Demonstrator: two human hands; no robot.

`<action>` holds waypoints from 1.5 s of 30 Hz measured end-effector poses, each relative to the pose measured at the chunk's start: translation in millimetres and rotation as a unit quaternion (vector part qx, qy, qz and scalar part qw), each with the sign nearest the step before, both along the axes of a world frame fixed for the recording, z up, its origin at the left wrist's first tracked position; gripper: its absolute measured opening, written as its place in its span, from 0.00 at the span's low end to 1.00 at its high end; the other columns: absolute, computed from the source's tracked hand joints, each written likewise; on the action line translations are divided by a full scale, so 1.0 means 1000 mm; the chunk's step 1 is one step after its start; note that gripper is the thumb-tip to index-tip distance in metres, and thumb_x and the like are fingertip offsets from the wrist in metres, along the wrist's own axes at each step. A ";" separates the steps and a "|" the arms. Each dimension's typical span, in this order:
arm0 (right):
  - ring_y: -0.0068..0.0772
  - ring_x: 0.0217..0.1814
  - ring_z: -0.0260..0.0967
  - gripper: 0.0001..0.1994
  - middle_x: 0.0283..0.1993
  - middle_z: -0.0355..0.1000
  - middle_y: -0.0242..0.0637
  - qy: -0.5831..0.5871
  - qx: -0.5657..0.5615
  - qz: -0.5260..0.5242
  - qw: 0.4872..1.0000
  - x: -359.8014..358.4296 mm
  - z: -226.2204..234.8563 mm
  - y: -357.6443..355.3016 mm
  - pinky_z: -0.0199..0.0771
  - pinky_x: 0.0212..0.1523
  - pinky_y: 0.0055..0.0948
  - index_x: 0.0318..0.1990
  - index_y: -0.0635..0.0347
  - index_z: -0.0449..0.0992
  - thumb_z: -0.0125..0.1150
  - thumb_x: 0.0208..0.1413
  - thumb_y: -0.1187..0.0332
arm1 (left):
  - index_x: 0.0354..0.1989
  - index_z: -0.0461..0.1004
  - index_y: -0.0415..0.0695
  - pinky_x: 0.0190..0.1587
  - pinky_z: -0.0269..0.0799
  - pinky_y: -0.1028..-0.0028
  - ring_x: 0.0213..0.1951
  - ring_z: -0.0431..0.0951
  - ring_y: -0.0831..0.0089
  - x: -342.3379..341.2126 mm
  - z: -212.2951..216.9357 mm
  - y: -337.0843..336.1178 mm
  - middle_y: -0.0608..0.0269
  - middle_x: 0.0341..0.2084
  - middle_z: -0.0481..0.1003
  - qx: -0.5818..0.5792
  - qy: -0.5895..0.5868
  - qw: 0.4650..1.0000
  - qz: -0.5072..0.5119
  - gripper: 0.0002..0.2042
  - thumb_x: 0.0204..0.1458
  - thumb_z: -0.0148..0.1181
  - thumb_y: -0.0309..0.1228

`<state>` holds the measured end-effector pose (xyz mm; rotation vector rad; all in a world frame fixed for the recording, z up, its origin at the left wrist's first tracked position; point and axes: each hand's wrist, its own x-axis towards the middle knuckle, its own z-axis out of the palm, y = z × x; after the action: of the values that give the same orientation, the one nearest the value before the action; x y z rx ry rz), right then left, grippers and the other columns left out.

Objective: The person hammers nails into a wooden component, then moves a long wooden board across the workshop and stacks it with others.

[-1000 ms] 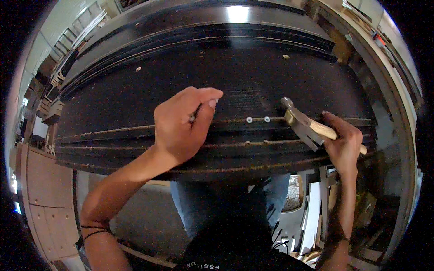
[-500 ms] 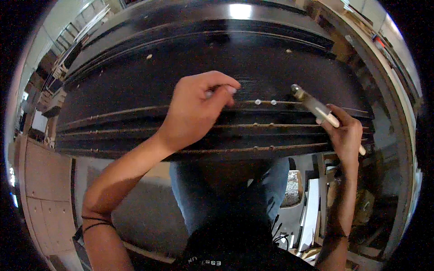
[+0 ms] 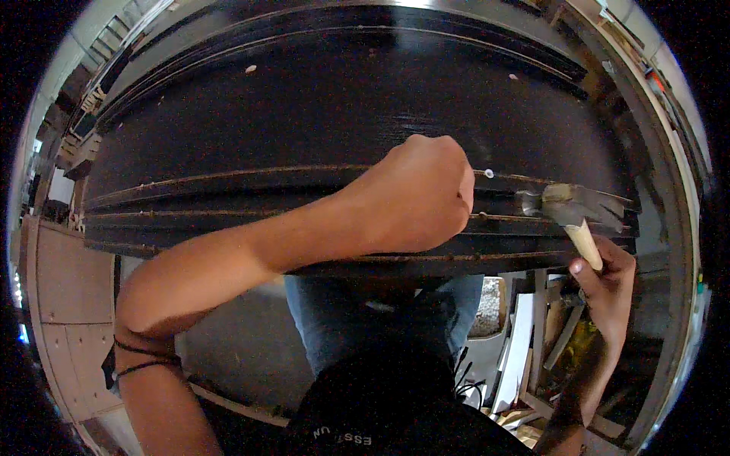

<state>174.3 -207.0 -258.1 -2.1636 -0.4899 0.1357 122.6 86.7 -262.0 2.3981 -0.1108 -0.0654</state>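
Note:
Across the dark panels [image 3: 304, 114] in front of me, my left hand [image 3: 426, 194] is closed, its back turned up, over the near edges. Its fingers are hidden, so what they hold cannot be made out. Just right of its knuckles, a small round white plug [image 3: 489, 174] stands in a panel's brown edge. My right hand [image 3: 610, 285] grips a hammer [image 3: 584, 245] by its pale wooden handle. The metal hammer head hangs above the panel edges, right of the plug, slightly blurred by motion.
Small pale bits [image 3: 251, 69] lie on the top panel. More dark boards [image 3: 487, 47] are stacked behind. A brown cabinet [image 3: 72, 304] stands at the left. Below right are a container of small whitish pieces [image 3: 490, 313] and white strips [image 3: 512, 353].
My left hand has moved right along the panel edge and turned over, hiding its fingers and one of two plugs. The hammer has moved right and down, its head now tilted level.

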 end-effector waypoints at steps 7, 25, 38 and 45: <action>0.25 0.40 0.65 0.19 0.40 0.71 0.38 -0.018 0.051 0.029 0.998 -0.007 -0.010 -0.006 0.66 0.43 0.25 0.44 0.67 0.69 0.67 0.48 0.67 | 0.25 0.77 0.35 0.29 0.73 0.72 0.24 0.78 0.68 -0.002 -0.005 0.003 0.56 0.20 0.77 -0.042 -0.046 0.998 -0.022 0.07 0.43 0.54 0.25; 0.34 0.18 0.59 0.12 0.17 0.60 0.39 -0.145 -0.187 0.121 0.964 -0.024 0.031 0.061 0.58 0.21 0.33 0.30 0.64 0.68 0.53 0.57 0.63 | 0.32 0.73 0.42 0.19 0.53 0.85 0.18 0.61 0.88 -0.066 0.018 0.045 0.70 0.20 0.72 -0.393 0.082 0.909 0.109 0.07 0.52 0.54 0.32; 0.48 0.17 0.60 0.13 0.16 0.60 0.45 -0.216 -0.158 0.119 0.956 -0.029 0.019 0.056 0.59 0.21 0.38 0.32 0.63 0.66 0.51 0.58 0.60 | 0.34 0.75 0.42 0.20 0.51 0.86 0.18 0.58 0.90 -0.067 0.012 0.033 0.78 0.15 0.66 -0.374 0.071 0.923 0.048 0.11 0.56 0.50 0.36; 0.56 0.21 0.63 0.13 0.18 0.62 0.49 -0.185 -0.156 0.111 0.964 -0.035 0.034 0.060 0.60 0.21 0.42 0.29 0.62 0.66 0.56 0.55 0.61 | 0.41 0.75 0.42 0.19 0.53 0.86 0.18 0.60 0.90 -0.065 0.018 0.032 0.72 0.21 0.74 -0.364 0.083 0.926 0.053 0.10 0.54 0.52 0.32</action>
<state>139.3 -147.0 -223.6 -2.4477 -0.9816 -0.0773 57.9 119.0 -243.8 1.6407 0.0682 -0.1484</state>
